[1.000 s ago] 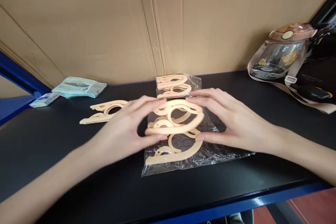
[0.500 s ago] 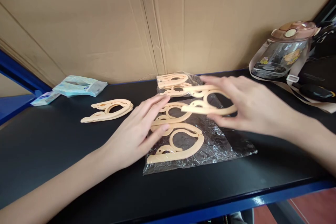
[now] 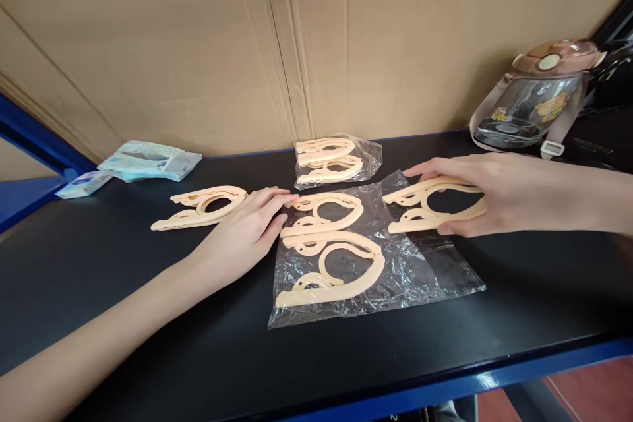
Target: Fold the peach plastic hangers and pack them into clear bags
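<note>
My right hand [image 3: 475,194] grips a cream folding hanger [image 3: 410,224], folded, over the right part of a clear plastic bag [image 3: 420,277]. Its thumb is on the near side and its fingers on the far side. Inside the bag lie two more folded hangers, an upper one [image 3: 353,214] and a lower one [image 3: 356,287]. My left hand [image 3: 247,221] has its fingers stretched out at the bag's left edge, by the upper hanger's ends; it holds nothing. Left of that hand, another folded hanger [image 3: 198,208] rests on the black surface, its right end close to my knuckles.
Behind the large bag sits a smaller clear bag [image 3: 370,155] with folded hangers in it. A light blue tissue pack [image 3: 148,161] lies at back left. On the right stands a strapped water bottle [image 3: 524,105]. Cardboard [image 3: 198,46] walls the back; a blue edge [image 3: 475,382] runs along the front.
My right hand has carried its hanger right and lower, from above the bagged hangers to the bag's right part. My left hand has drawn back left, off the bagged hangers.
</note>
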{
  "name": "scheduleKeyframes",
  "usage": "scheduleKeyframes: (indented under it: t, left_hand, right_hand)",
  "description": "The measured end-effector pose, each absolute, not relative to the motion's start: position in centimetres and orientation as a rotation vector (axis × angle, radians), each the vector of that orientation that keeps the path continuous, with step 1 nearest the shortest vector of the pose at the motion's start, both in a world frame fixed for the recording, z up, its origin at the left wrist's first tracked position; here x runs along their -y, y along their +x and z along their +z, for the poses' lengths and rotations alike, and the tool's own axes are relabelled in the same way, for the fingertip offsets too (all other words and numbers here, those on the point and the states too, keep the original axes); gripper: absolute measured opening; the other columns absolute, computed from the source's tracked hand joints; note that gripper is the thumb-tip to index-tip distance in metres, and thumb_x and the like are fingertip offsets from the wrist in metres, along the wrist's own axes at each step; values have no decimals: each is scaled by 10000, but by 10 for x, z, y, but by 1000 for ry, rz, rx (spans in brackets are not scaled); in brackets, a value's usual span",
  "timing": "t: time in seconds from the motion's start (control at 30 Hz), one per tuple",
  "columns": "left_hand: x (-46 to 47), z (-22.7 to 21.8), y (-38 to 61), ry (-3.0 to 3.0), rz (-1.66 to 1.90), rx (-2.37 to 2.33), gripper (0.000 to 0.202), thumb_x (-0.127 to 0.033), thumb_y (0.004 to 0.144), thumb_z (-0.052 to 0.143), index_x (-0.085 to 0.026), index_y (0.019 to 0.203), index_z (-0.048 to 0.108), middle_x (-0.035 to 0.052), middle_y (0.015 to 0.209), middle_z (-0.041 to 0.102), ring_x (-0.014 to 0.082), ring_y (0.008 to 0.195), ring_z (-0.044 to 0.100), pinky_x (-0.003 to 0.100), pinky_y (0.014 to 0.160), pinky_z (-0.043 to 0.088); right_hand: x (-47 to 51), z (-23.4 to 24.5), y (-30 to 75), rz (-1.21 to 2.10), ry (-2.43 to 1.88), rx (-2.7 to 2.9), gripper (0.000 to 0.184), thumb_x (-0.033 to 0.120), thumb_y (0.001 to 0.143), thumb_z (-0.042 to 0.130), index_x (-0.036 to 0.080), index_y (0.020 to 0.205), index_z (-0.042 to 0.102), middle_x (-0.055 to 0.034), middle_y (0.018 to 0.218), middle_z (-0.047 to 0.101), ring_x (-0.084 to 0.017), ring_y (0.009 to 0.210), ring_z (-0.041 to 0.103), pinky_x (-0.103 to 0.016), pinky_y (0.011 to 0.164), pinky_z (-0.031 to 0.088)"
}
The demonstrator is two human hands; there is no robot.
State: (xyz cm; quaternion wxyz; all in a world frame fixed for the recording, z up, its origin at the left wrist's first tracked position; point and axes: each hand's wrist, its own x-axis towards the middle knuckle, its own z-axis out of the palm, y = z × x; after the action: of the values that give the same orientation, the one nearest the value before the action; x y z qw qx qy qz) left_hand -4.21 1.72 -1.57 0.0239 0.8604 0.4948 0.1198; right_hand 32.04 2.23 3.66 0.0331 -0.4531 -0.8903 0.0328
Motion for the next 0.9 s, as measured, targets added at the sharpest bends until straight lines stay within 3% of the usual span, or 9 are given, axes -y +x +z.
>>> scheduleKeyframes:
  t: [0.1,0.23,0.37,0.5,0.7,0.9]
  left_hand:
    - [-17,-13,-43,2671,376,-1514,427,-386,1003,297,-195,1315,519,82,1359,513,240,1271,458,429,1098,361]
    - [-18,-12,-43,2660,377,-1509,413,-400,1000,317,-218,1300,534,73,1318,535,243,1213,499,423,1060,395]
    - [-19,-14,-43,2642,376,-1515,429,-426,1000,314,-233,1312,538,74,1314,532,254,1190,511,432,1048,403]
    - [-20,-15,-44,2654,377,-1532,440,-463,996,332,-304,1356,528,56,1334,516,261,1178,521,443,1038,411]
    - [-17,-16,-42,2705,379,-1446,434,-470,994,356,-335,1375,516,46,1323,518,254,1168,522,424,1016,421]
    - [-14,-15,-40,2699,378,-1458,440,-471,997,349,-323,1373,523,52,1301,525,249,1144,524,418,993,433]
  right_hand:
    - [-19,32,310,64,-1274,2770,660,563,822,587,283,1404,452,-103,1246,627,-304,1060,613,-409,834,504]
    - [-21,21,301,-91,-1200,2750,661,544,787,619,250,1367,502,-98,1150,649,-312,1002,599,-462,849,489]
    - [-23,17,299,-138,-1166,2687,710,452,786,643,220,1422,430,-123,1277,573,-319,1108,569,-474,940,462]
    - [-21,22,299,3,-1148,2662,726,430,795,646,269,1449,374,-114,1331,511,-311,1146,554,-469,938,474]
    - [-25,7,284,259,-1102,2580,782,543,799,637,302,1467,310,-98,1294,512,-305,1125,563,-499,929,480]
    - [-26,1,282,323,-1169,2565,850,634,780,618,322,1492,273,-87,1351,470,-277,1123,575,-452,918,495]
